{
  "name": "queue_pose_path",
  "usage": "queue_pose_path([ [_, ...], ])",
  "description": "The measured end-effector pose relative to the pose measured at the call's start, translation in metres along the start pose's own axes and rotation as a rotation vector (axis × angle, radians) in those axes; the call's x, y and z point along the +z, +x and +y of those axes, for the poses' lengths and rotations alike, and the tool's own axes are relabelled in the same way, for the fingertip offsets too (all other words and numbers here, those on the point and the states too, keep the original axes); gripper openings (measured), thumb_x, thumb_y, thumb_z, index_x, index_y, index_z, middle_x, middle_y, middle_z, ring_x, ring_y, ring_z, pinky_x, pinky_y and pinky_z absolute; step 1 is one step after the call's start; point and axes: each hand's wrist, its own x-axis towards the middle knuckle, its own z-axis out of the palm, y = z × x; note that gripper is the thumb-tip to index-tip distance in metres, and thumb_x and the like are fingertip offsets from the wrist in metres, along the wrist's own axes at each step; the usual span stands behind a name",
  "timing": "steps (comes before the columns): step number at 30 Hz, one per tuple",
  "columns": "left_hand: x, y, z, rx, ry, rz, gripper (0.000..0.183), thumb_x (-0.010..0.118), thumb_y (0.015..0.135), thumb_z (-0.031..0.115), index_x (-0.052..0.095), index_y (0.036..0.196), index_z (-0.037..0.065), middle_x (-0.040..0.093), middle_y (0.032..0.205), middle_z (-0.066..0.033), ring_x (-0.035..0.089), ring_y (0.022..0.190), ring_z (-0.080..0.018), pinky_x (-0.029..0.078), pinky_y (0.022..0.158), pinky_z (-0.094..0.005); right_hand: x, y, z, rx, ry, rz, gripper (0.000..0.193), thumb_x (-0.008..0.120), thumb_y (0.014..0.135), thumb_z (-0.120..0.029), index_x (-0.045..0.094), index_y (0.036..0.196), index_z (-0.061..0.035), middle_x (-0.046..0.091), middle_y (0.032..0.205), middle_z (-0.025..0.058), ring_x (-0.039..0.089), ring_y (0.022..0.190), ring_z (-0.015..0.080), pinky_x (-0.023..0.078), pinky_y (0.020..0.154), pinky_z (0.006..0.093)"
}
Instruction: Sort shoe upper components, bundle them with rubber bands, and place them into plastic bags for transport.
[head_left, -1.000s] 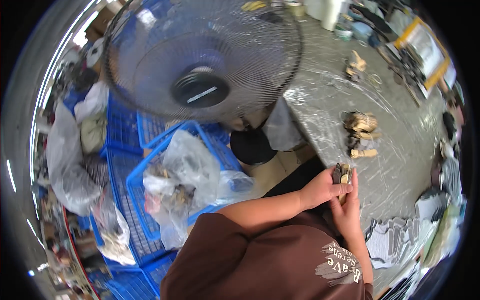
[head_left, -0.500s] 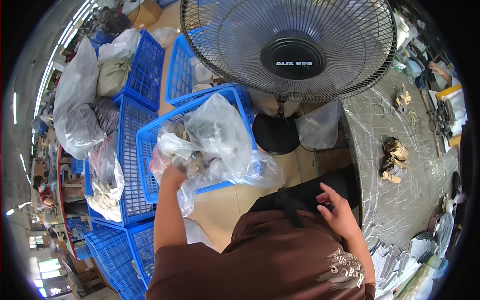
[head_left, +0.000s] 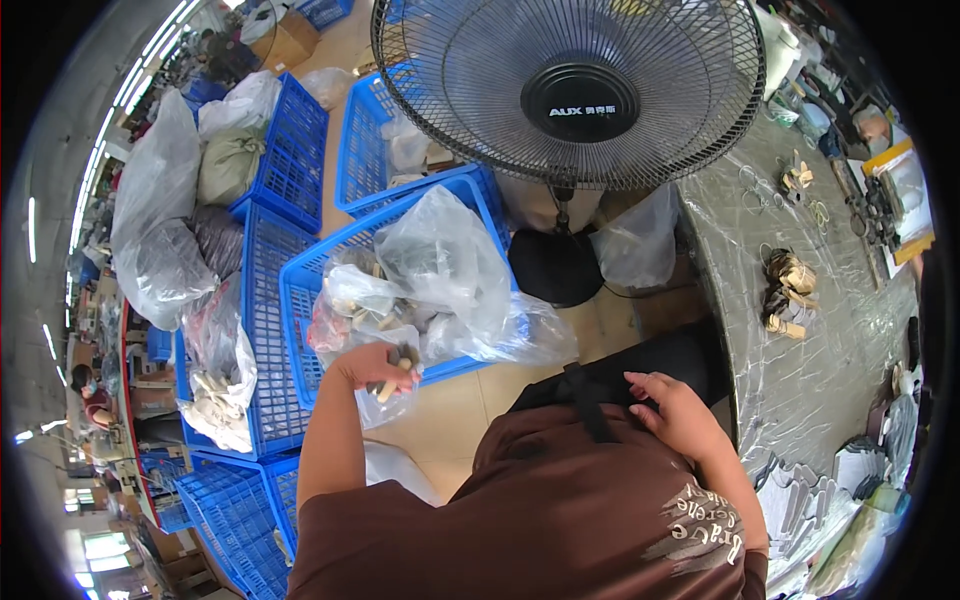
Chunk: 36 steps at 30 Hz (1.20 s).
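Crate [head_left: 296, 330] of blue plastic, heaped with bags, stands ahead of the person's left side. Over its near rim is the left hand [head_left: 368, 365], fingers closed around a handful of small tan and dark pieces [head_left: 386, 391], whose ends poke out past the grip. The right hand [head_left: 685, 415] hangs well to the right of the crate, beside the brown shirt [head_left: 560, 490], its fingers loosely bent and the thumb apart; nothing shows in it, though not all of the palm can be seen.

As to how far the work has come, some pieces of similar colour already lie away from the crate. One stacked bundle [head_left: 792, 275] rests on the film-covered table [head_left: 790, 390], well to the crate's right, and a smaller clump [head_left: 797, 175] lies on the same tabletop, farther off, with thin loops [head_left: 760, 195] near it. The handful is in the grip, apart from both of these. Inside the crate, more tan pieces [head_left: 368, 318] show between a white bag [head_left: 355, 288] and a large clear bag [head_left: 445, 255], so by appearance a share remains there; the bags cover too much to judge how many. Whether the bundle is complete cannot be told either. A fan [head_left: 579, 102] stands beyond the crate, toward its right, and stacked crates [head_left: 275, 320] stand just left of it.
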Motion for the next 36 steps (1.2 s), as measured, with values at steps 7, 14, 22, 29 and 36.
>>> queue_pose_path([
  [7, -0.018, -0.006, -0.062, -0.467, 0.801, 0.055, 0.038, 0.076, 0.062, 0.020, 0.066, 0.092, -0.001, 0.069, 0.081, -0.0103, 0.066, 0.074, -0.0188, 0.051, 0.066, -0.0303, 0.006, -0.006, 0.002, 0.000, 0.062, 0.023, 0.043, 0.064, 0.077, -0.003, 0.053, 0.119, -0.0015, 0.060, 0.098, 0.0185, 0.061, 0.089, 0.0334, 0.051, 0.076, 0.0365],
  [14, -0.039, -0.004, -0.106, 0.085, 1.089, 1.071, 0.054, 0.071, 0.060, 0.019, 0.058, 0.110, 0.002, 0.060, 0.112, -0.0221, 0.062, 0.095, -0.0338, 0.049, 0.082, -0.0416, 0.010, -0.012, 0.003, -0.041, 0.047, 0.042, 0.040, 0.064, 0.078, -0.003, 0.054, 0.117, -0.0006, 0.060, 0.097, 0.0189, 0.061, 0.087, 0.0335, 0.050, 0.074, 0.0367],
  [22, -0.050, 0.044, -0.154, 0.076, -0.728, 1.370, 0.040, 0.072, 0.067, 0.001, 0.057, 0.103, -0.007, 0.062, 0.100, -0.0157, 0.063, 0.086, -0.0291, 0.053, 0.071, -0.0391, 0.010, -0.016, 0.001, -0.028, 0.045, 0.066, 0.040, 0.063, 0.079, -0.003, 0.054, 0.117, 0.0007, 0.059, 0.096, 0.0196, 0.061, 0.084, 0.0332, 0.050, 0.073, 0.0357],
  [29, -0.038, 0.032, -0.092, 0.375, -0.989, 0.958, 0.037, 0.070, 0.072, 0.002, 0.057, 0.106, -0.002, 0.061, 0.099, -0.0111, 0.062, 0.080, -0.0264, 0.053, 0.069, -0.0369, 0.008, -0.014, 0.000, -0.041, 0.040, 0.064, 0.039, 0.064, 0.079, -0.004, 0.055, 0.116, 0.0004, 0.060, 0.096, 0.0190, 0.061, 0.085, 0.0327, 0.050, 0.075, 0.0367],
  [36, 0.047, -0.032, 0.042, 0.618, -0.433, 0.305, 0.043, 0.067, 0.072, 0.004, 0.050, 0.112, 0.005, 0.057, 0.098, -0.0082, 0.060, 0.080, -0.0215, 0.054, 0.063, -0.0357, 0.002, 0.038, -0.045, -0.369, -0.040, 0.146, 0.036, 0.066, 0.078, -0.010, 0.057, 0.112, -0.0011, 0.058, 0.103, 0.0176, 0.058, 0.094, 0.0344, 0.048, 0.082, 0.0388],
])
